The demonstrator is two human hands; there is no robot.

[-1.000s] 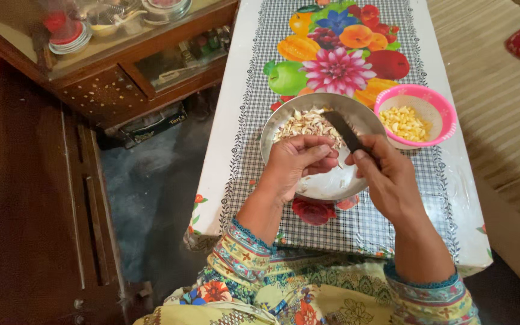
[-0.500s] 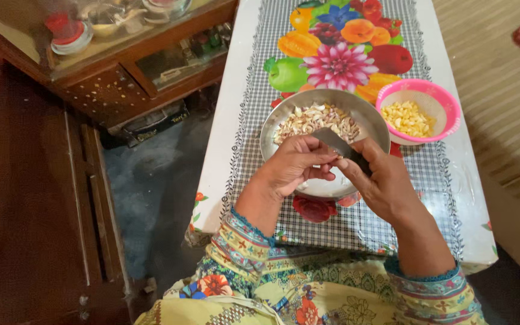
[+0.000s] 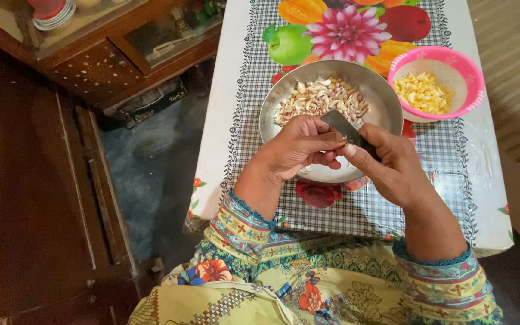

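Over the near rim of the steel bowl (image 3: pixel 386 99), both hands meet above the counter (image 3: pixel 236 132). Left hand (image 3: pixel 299 147) is curled nearly closed, its fingertips pinched around something small that stays hidden between them, so what it grips cannot be made out. Right hand (image 3: pixel 395 168) is closed around the dark handle of a knife (image 3: pixel 341 126), whose grey blade slants up and left until it touches the left fingertips. Pale peeled cloves and papery skins (image 3: pixel 323 99) lie heaped in the far half of the bowl. Just beside the bowl, to the right, a pink basket (image 3: pixel 470 81) holds yellowish pieces (image 3: pixel 422 93). Under both lies a checked oilcloth printed with fruit and a pink flower (image 3: pixel 347 30). At left stands a dark wooden cabinet (image 3: pixel 91 66)
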